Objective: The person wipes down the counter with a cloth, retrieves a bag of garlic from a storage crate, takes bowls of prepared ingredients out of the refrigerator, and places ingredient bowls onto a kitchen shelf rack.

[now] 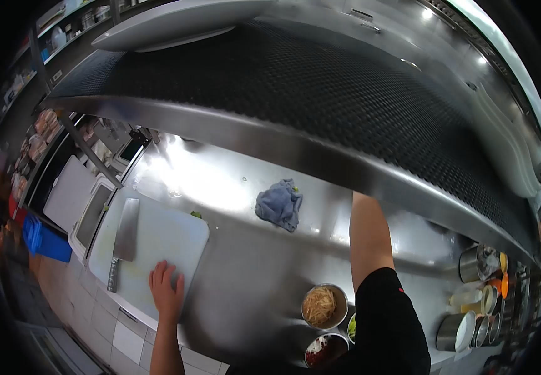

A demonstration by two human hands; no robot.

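My left hand (166,289) lies on the white cutting board (158,231) near its front edge, fingers spread and holding nothing. A cleaver (126,231) rests flat on the board to the left of that hand, its dark patterned handle toward me. My right forearm (370,240) reaches forward over the steel counter (245,275) and passes out of sight at the shelf edge, so the right hand is hidden. A crumpled blue-grey cloth (280,205) sits on the counter left of this arm. Some green scraps (196,214) lie at the board's far edge.
A shelf with black mesh matting (270,81) overhangs the counter, with a large white plate (183,25) on it. Near me stand a bowl of pale shreds (322,306) and a bowl of red and white bits (325,350). Several metal pots (455,331) are at right.
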